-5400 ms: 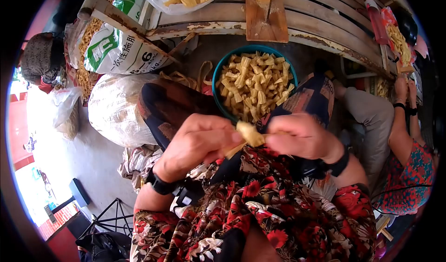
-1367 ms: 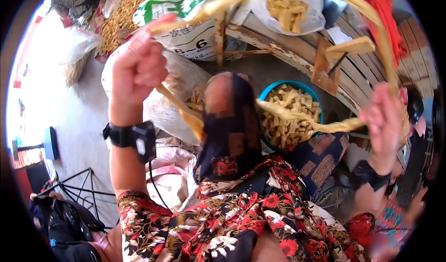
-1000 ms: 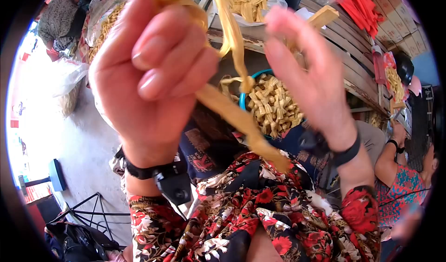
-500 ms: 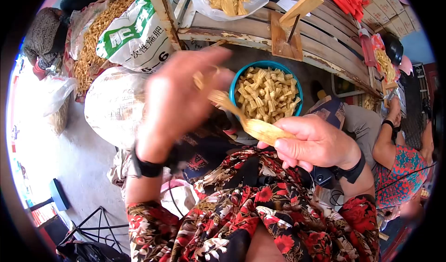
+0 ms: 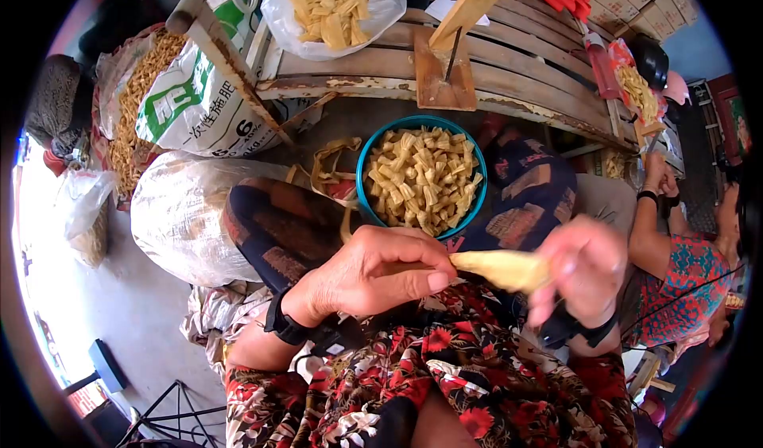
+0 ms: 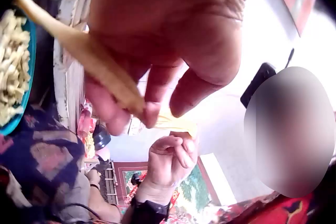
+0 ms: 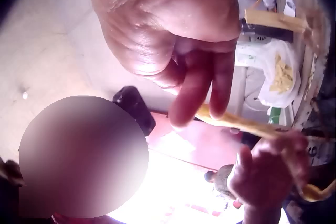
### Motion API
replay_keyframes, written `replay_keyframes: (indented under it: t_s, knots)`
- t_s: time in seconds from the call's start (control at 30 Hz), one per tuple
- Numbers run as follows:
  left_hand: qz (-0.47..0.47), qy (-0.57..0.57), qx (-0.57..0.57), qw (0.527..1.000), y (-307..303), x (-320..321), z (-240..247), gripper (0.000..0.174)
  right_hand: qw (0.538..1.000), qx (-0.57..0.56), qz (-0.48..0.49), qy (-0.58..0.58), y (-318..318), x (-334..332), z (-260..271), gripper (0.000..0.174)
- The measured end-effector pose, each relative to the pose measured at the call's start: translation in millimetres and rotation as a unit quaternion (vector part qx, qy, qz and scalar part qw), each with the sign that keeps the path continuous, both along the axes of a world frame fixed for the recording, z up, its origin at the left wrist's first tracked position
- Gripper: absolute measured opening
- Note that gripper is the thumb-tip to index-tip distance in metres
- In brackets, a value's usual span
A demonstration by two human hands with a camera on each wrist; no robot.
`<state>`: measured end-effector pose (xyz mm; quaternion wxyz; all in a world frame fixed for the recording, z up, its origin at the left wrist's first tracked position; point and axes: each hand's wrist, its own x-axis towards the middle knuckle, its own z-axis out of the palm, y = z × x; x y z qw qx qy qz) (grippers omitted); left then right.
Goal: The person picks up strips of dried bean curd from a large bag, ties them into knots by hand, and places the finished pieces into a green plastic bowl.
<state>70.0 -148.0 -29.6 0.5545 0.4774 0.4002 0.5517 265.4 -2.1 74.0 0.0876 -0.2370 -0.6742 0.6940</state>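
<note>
A yellow strip of tofu skin (image 5: 501, 268) stretches between the two hands, above the lap in the head view. My left hand (image 5: 377, 271) pinches one end of it between thumb and fingers. My right hand (image 5: 584, 269), blurred, pinches the other end with its fingertips. A loose length of the strip (image 6: 79, 50) sticks out past the left fingers in the left wrist view. Seen from the right wrist, the strip (image 7: 247, 124) runs from the right fingertips to the left hand (image 7: 270, 174). Just beyond the hands stands a teal basin (image 5: 362, 179) heaped with knotted tofu-skin pieces (image 5: 425, 178).
A slatted bench (image 5: 350, 78) behind the basin bears a plastic bag of yellow pieces (image 5: 334, 23) and a wooden stand (image 5: 445, 74). Left are a printed sack (image 5: 211, 102) and a bulky plastic bag (image 5: 195, 213). Another person (image 5: 683, 281) sits at the right.
A knotted piece was between the hands several seconds ago. Later the hands spread a long strip wide, then came down and together over the lap, where both now hold the strip.
</note>
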Motion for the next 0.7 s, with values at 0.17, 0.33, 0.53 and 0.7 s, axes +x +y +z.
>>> replay_keyframes:
  t_s: [0.17,0.33,0.53,0.7]
  knots:
    - [-0.004,0.082,-0.159,0.984,30,14,16,0.032,0.937,0.072,0.305,0.157,13,-14,-46,0.021]
    - [0.127,-0.032,-0.252,0.959,44,12,12,0.027,0.991,0.091,0.092,-0.043,37,-7,-77,0.017]
    - [0.080,-0.301,-0.190,0.931,75,20,2,0.022,0.985,-0.171,-0.024,0.028,39,-19,-115,0.021]
    - [0.223,-0.087,-0.214,0.947,90,14,-7,0.014,0.988,-0.108,-0.106,0.017,46,-30,-109,0.033]
